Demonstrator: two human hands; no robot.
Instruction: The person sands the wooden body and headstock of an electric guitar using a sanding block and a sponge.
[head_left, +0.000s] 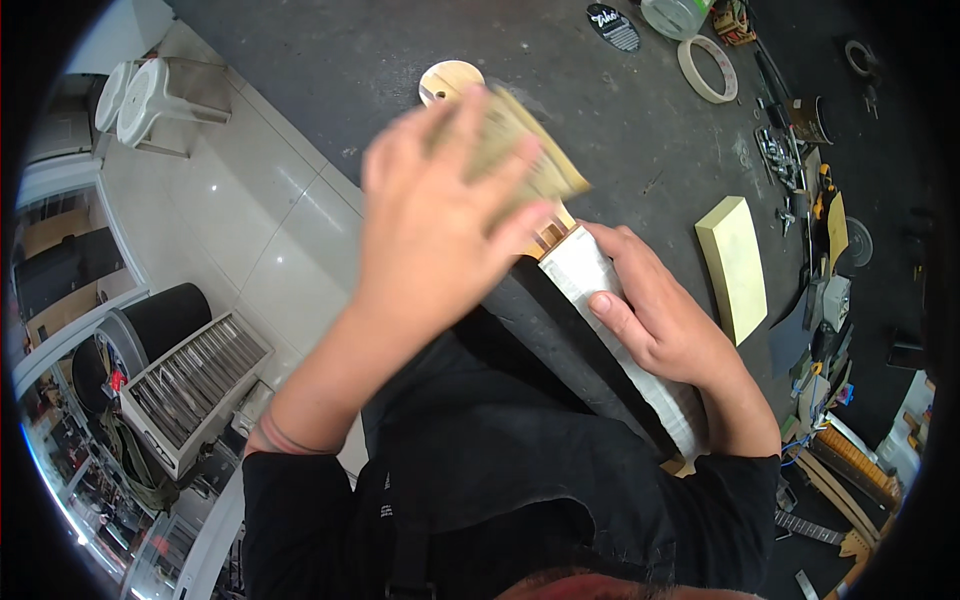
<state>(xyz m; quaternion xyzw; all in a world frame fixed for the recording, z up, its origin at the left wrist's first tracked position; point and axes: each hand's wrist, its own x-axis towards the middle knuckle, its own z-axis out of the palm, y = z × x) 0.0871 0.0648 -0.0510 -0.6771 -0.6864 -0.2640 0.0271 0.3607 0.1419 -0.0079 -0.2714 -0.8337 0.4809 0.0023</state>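
My left hand (450, 210), blurred by motion, grips a folded yellowish-tan sheet (545, 160) that looks like sandpaper, over the upper end of a wooden piece (548, 243). My right hand (650, 300) is wrapped round a long piece covered in silvery-white material (570, 260), its thumb lying on the top. The piece runs diagonally toward my body along a dark padded support (525, 300). A pale round wooden part with a hole (460, 75) shows just beyond the sheet; whether it joins the held piece I cannot tell.
A pale yellow block (730, 265), a tape roll (707, 70) and several tools (775, 155) lie on the dark worktable (330, 50). Guitar necks (808, 528) are at lower right. White stools (145, 110) and a metal grille (195, 385) stand to the left on the tiled floor.
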